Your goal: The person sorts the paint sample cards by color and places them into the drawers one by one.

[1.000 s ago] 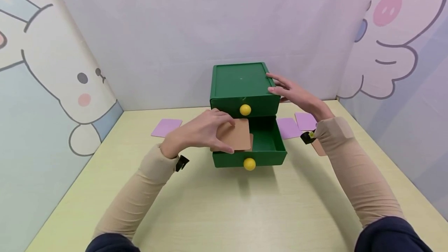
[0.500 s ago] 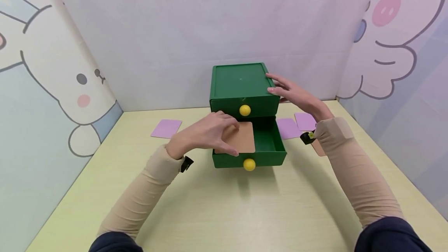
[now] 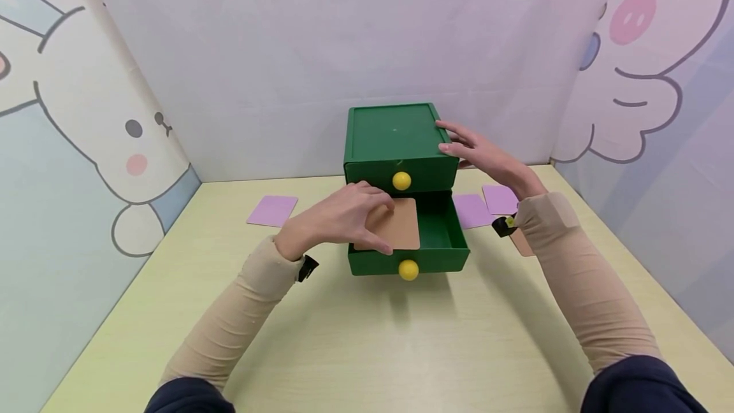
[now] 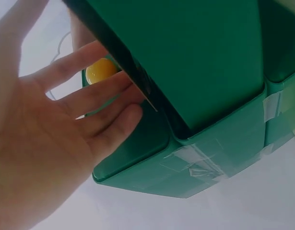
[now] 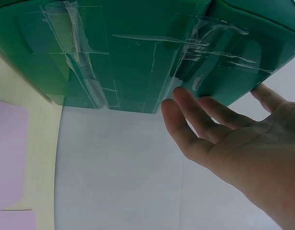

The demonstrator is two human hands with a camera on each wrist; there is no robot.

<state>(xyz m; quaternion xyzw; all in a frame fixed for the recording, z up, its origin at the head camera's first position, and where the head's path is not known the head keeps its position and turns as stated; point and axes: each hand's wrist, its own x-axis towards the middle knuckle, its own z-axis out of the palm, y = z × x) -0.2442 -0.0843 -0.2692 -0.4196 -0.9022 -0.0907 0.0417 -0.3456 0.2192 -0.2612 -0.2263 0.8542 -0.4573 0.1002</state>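
Note:
My left hand [image 3: 344,214] holds a square brown card [image 3: 406,229] between thumb and curled fingers, over the left part of the pulled-out lower drawer [image 3: 441,260]. From the left wrist view, the fingers [image 4: 101,98] reach to the dark thin edge of the card, with a yellow knob [image 4: 101,72] behind them. The small green drawer cabinet [image 3: 395,131] has its upper drawer closed. At its right side, my right hand [image 3: 486,153] rests lightly, thumb by the top edge. The right wrist view shows fairly straight fingertips [image 5: 172,108] against the taped green wall.
A purple card [image 3: 272,210] lies on the table [image 3: 367,349] left of the cabinet. Two more purple cards [image 3: 471,211] and a brown card [image 3: 522,243] lie to its right, partly behind my right arm. White curtain [image 3: 275,69] stands close behind the cabinet.
My left hand has shifted a little right and down with the brown card; a second brown edge seen under it is now hidden. The right hand has stayed put.

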